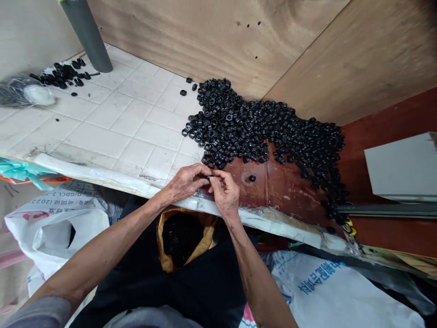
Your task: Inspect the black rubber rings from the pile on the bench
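My left hand [186, 182] and my right hand [225, 190] meet at the table's front edge, fingertips pinched together around a small black part [209, 176]. Most of that part is hidden by the fingers. Just beyond them spreads a large heap of small black ring-shaped pieces [239, 123], running from the white tiled surface onto the red-brown board. One loose black piece [252, 178] lies to the right of my right hand. Below my hands, in my lap, a yellow-rimmed bag [207, 234] stands open with dark pieces inside.
A grey cylinder [89, 38] stands at the back left, near a smaller pile of black parts [63, 74] and a clear plastic bag [17, 91]. A white box [403, 168] is at the right. White sacks [341, 287] lie below the table edge.
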The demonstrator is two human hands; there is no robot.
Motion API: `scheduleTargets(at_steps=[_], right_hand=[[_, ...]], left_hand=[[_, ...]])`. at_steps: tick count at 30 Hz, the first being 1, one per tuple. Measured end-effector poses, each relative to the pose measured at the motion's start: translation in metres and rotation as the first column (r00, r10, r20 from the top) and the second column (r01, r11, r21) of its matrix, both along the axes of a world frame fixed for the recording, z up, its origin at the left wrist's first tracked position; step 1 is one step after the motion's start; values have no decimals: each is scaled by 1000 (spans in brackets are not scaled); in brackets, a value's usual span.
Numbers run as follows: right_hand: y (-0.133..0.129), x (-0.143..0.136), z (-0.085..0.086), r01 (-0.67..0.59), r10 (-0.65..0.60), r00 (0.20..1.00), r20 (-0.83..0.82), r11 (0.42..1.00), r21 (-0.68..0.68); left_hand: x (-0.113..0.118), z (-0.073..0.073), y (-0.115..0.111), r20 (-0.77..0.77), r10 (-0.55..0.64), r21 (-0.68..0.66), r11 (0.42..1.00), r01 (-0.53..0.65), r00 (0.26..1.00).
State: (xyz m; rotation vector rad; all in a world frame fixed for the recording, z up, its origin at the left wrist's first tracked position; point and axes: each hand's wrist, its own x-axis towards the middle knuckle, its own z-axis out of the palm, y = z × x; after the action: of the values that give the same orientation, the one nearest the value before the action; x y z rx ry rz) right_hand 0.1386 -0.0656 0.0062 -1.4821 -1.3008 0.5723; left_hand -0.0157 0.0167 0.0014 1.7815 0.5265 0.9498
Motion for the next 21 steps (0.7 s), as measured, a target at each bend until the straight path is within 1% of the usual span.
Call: scheduleTargets(at_steps=[3, 6, 9, 11, 13, 16, 19, 21], right_hand=[[-2, 1, 0, -44, 44, 999, -26, 999, -10], [-3, 1, 1, -11, 12, 1000, 15, 999, -46], [0, 2, 1, 22, -14, 995, 96, 997, -77], [2, 3, 0, 29, -17, 988, 156, 997, -78], [3, 2, 0, 51, -38, 982, 183, 997, -66], [0, 1, 0, 80, -75, 993, 92, 996, -44], [-4, -1, 1, 29, -29, 998, 59, 1000, 2], [-5, -1, 2, 17, -19, 996, 89, 1000, 20]], left_hand=[[0, -1, -1, 21, 33, -30, 999, -32, 999], [0, -1, -1, 26, 31, 28, 999, -31, 999], [-1, -1, -1, 20, 19, 105, 994, -21, 1000], [-1, 0, 0, 20, 6, 121, 993, -8, 1000], [-1, 1, 0, 31, 2, 93, 996, -5, 1000], [0, 0, 0, 52, -4, 6, 1000, 3, 999], [0, -1, -1, 69, -4, -53, 999, 7, 998], [0, -1, -1, 75, 8, -34, 999, -5, 997]])
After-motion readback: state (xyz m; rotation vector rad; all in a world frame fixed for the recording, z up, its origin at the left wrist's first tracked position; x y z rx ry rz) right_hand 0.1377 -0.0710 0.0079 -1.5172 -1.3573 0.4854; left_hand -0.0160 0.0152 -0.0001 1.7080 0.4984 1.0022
